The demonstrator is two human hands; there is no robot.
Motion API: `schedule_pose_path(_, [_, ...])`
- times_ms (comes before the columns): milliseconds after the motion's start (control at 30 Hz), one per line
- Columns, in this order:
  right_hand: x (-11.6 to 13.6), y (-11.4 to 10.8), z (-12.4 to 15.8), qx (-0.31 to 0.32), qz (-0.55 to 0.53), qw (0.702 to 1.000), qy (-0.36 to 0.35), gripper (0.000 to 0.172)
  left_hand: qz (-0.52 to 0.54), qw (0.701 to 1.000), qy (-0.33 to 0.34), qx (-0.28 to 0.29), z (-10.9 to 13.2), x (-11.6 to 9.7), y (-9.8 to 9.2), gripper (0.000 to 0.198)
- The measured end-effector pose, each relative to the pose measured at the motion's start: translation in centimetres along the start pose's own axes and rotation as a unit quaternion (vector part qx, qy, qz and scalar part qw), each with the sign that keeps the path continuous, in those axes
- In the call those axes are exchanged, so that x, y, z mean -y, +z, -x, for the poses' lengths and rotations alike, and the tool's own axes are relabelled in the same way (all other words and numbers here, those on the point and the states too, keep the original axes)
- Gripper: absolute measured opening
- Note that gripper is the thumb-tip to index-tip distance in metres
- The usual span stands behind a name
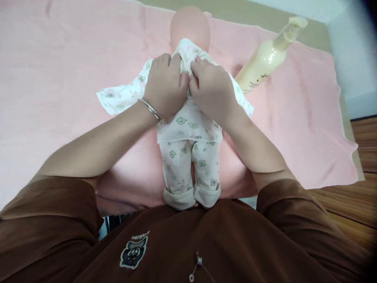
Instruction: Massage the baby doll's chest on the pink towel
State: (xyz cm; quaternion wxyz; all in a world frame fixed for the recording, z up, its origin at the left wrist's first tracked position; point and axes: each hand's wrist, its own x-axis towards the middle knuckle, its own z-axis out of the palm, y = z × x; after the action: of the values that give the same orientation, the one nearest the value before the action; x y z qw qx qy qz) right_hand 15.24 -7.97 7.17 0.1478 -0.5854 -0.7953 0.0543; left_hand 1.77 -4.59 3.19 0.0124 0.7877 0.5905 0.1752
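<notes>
A baby doll (190,27) lies on a pink towel (294,118) in the middle of the frame. Its long axis runs almost straight up and down, with the bald head at the top and the feet pointing toward me at the bottom, just touching my brown shirt (188,239). It wears a white pajama top (188,122) and matching pants (176,165) printed with small green cat faces, and the pant cuffs (178,198) are folded up. My left hand (165,86), with a metal bangle (150,110) on its wrist, is curled and grasping the bunched neck of the top just below the head. My right hand (210,88) grips the same fabric right beside it, the two hands nearly touching. One sleeve of the top (118,96) spreads flat toward the left. At upper right, a cream pump bottle (269,55) lies tilted on the towel, its pump aimed up and right. A wood floor (347,204) shows at lower right.
</notes>
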Motion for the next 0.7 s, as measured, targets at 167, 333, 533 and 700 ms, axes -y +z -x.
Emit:
schedule_pose_path(167, [-1.7, 0.1, -1.5, 0.036, -0.005, 0.995, 0.088, 0.058, 0.036, 0.992, 0.101, -0.062, 1.6, -0.7, -1.2, 0.030])
schedule_pose_path(333, [-0.6, 0.6, 0.2, 0.019, -0.012, 0.998, 0.055, 0.065, 0.080, 0.992, 0.062, -0.078, 0.2, 0.4, -0.2, 0.024])
schedule_pose_path(533, [-0.4, 0.9, 0.7, -0.031, -0.040, 0.999, 0.000, 0.052, 0.051, 0.996, -0.008, -0.075, -2.5, 1.6, 3.1, 0.008])
schedule_pose_path(700, [-2.1, 0.8, -1.2, -0.022, 0.014, 1.000, 0.008, 0.039, 0.073, 0.996, -0.015, -0.058, -2.6, 2.2, 3.7, 0.023])
